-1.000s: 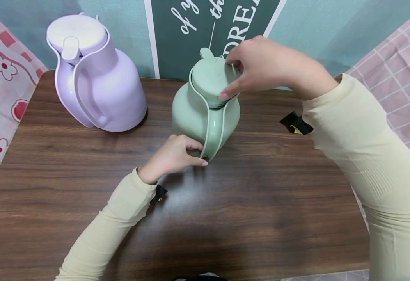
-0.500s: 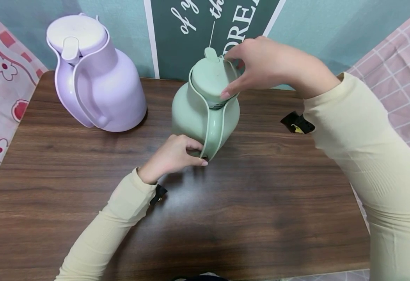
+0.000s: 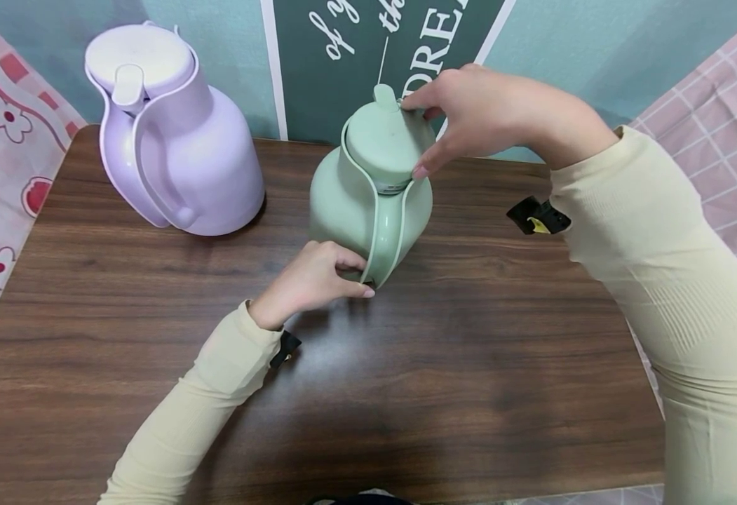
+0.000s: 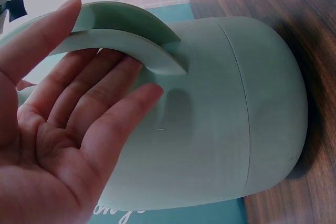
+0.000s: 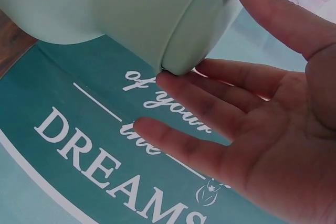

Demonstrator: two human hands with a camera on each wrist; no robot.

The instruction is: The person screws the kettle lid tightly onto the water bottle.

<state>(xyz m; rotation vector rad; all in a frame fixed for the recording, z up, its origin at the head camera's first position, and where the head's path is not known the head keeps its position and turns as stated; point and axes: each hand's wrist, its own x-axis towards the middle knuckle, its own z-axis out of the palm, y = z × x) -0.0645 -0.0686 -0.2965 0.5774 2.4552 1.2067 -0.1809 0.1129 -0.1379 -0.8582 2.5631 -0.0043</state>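
A pale green thermos jug (image 3: 343, 203) stands upright at the back middle of the table in the head view. My left hand (image 3: 314, 277) holds its handle (image 3: 386, 231), thumb in front; the left wrist view shows the fingers (image 4: 110, 77) reaching into the loop. At the top, my right hand (image 3: 469, 112) grips the round green lid (image 3: 383, 137) at its right edge with thumb and fingers. The lid's small tab (image 3: 385, 95) points to the back. In the right wrist view the thumb lies on one side of the lid (image 5: 202, 30), with fingertips at its opposite rim.
A lilac thermos jug (image 3: 210, 154) stands at the back left of the wooden table (image 3: 469, 365). Behind the green jug hangs a teal cloth with a dark lettered panel (image 3: 318, 91). Patterned pink cloths (image 3: 8, 182) flank both sides.
The lid has turned clockwise seen from above, its tab shifting right. My right hand has moved slightly right with it. The left hand and the green jug's body stay in place.
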